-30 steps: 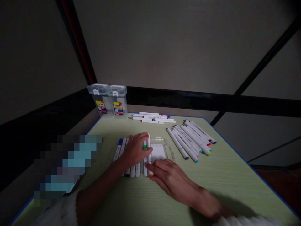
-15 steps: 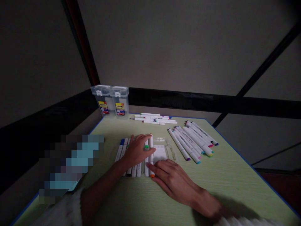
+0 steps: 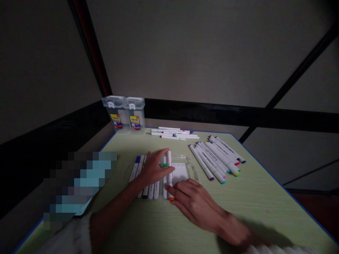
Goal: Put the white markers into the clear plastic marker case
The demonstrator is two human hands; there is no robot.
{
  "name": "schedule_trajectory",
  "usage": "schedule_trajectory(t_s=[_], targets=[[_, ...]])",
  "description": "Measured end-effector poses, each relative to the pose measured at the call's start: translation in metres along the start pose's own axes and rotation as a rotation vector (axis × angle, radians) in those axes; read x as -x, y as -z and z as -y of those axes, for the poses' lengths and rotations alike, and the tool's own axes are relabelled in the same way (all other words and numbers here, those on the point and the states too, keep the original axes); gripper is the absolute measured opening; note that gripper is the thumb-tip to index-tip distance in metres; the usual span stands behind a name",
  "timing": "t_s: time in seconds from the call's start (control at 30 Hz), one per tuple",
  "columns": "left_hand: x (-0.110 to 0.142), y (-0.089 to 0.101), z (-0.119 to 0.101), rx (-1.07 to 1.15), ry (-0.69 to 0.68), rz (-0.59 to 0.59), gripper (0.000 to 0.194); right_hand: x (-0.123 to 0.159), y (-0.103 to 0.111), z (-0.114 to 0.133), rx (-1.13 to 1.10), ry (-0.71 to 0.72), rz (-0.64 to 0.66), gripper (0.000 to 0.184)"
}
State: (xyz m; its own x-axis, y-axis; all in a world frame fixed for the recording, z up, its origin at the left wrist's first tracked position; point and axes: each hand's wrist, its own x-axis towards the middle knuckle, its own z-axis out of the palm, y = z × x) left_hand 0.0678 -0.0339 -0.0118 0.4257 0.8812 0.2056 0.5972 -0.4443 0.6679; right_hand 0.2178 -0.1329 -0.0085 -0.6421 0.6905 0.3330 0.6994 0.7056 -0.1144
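A white marker with an orange end (image 3: 170,176) lies lengthwise in the right half of an open clear plastic case (image 3: 195,174). My left hand (image 3: 153,169) reaches over the case, its fingertips at the marker's far end and its thumb across the barrel. The near, orange end is between the fingers and thumb of my right hand (image 3: 194,199). Just left of that marker lies a green-banded marker (image 3: 165,164). Several white markers (image 3: 151,190) fill the case's left half, partly hidden under my left hand and wrist. A white insert (image 3: 180,171) shows at right in the case.
Several markers with coloured ends (image 3: 215,157) lie in a slanted group on the right. Another loose pile of markers (image 3: 174,133) is by the table's far edge. Two upright clear marker boxes (image 3: 123,114) stand at the back left. A blurred-out teal object (image 3: 87,183) lies at left.
The orange-ended marker has shifted slightly left. My left fingers have moved a little at its far end; my right hand has barely moved.
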Motion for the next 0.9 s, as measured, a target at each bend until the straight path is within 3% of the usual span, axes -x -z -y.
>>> schedule_trajectory(t_s=[0.23, 0.4, 0.9], targets=[[0.0, 0.001, -0.006, 0.304, -0.064, -0.098, 0.063, 0.001, 0.001, 0.0, 0.031, 0.026, -0.045, 0.03], [0.0, -0.001, -0.013, 0.649, 0.027, -0.066, 0.069, 0.001, -0.001, -0.003, 0.039, 0.029, -0.101, 0.03], [0.0, 0.001, -0.011, 0.67, 0.064, -0.197, 0.068, 0.002, 0.001, -0.004, 0.025, 0.05, -0.147, 0.029]])
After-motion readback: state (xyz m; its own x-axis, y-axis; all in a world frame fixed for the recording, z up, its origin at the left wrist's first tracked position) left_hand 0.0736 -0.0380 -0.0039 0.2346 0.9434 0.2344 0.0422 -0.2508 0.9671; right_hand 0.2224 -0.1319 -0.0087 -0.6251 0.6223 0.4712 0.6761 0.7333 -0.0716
